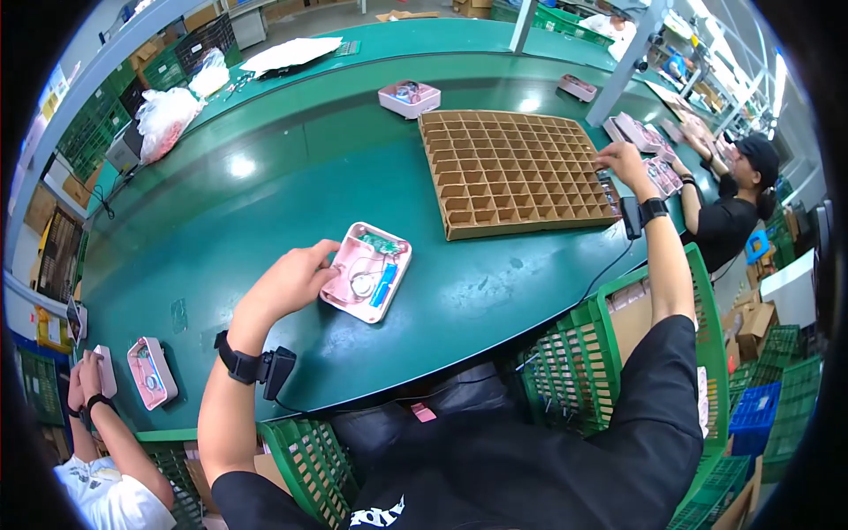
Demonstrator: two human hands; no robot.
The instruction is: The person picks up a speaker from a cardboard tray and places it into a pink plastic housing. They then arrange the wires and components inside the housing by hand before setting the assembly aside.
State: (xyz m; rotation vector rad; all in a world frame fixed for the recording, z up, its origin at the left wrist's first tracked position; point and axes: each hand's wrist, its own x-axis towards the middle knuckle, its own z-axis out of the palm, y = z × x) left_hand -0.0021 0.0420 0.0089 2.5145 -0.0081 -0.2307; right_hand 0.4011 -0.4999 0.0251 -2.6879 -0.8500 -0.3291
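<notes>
A green counter (238, 221) spans the workspace, bearing a brown divider tray (517, 227). Left of the tray and nearer the wearer, the left hand (296, 276) grips the side wall of an open pink casing (353, 311). The right hand (625, 163) covers part of the tray's right edge; fingertips obscured, its grip cannot be determined. Small parts (609, 187) there are hard to make out. Clear counter extends left of the tray and before its front edge.

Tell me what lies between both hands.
In the head view, from left hand to right hand: an open pink case, green tabletop, then the cardboard divider grid.
</notes>
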